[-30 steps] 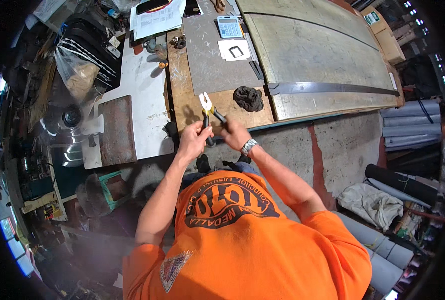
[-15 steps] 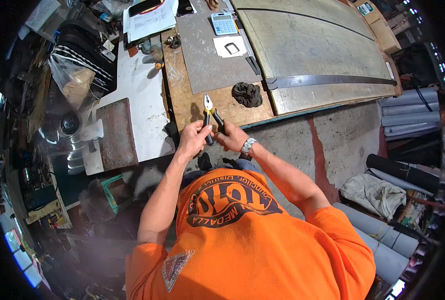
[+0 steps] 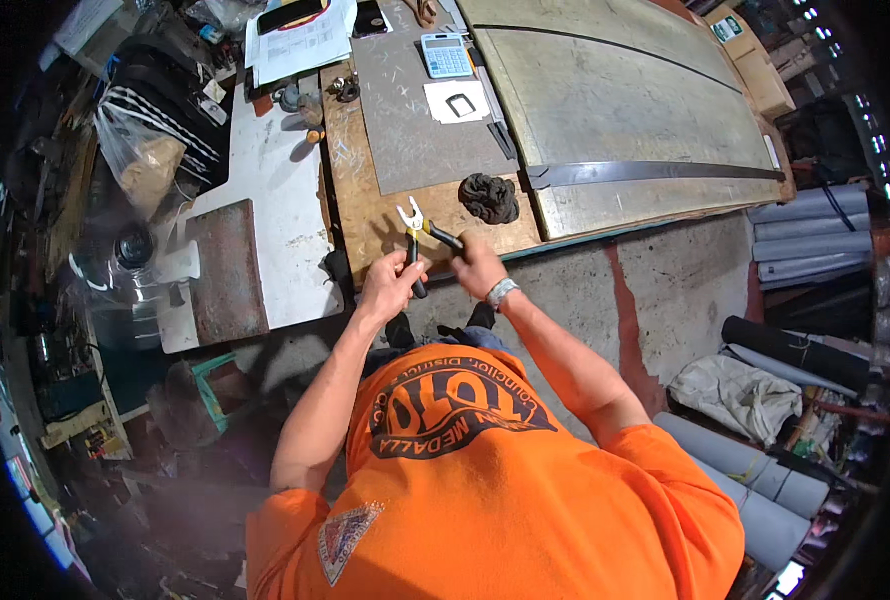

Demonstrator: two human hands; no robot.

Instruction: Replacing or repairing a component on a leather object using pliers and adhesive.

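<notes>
A pair of combination pliers (image 3: 415, 226) with black-and-yellow handles is held over the near edge of the wooden bench (image 3: 363, 222), its jaws spread and pointing away from me. My left hand (image 3: 389, 290) is closed on one handle, the thumb lying along it. Around the other handle my right hand (image 3: 478, 265) is closed, a metal watch on that wrist. Nothing is visible between the jaws. A crumpled dark rag (image 3: 489, 198) lies on the bench just beyond my right hand.
Past the pliers lies a grey sheet (image 3: 405, 130) with a calculator (image 3: 447, 56) and a white card (image 3: 457, 102). A large metal plate (image 3: 625, 90) bearing a long dark strip (image 3: 655, 174) covers the right side. Rolled material (image 3: 745, 460) sits on the floor at right.
The handles have been pulled wider and the jaws have opened. My right hand has moved a little right and away with its handle. The view has shifted slightly.
</notes>
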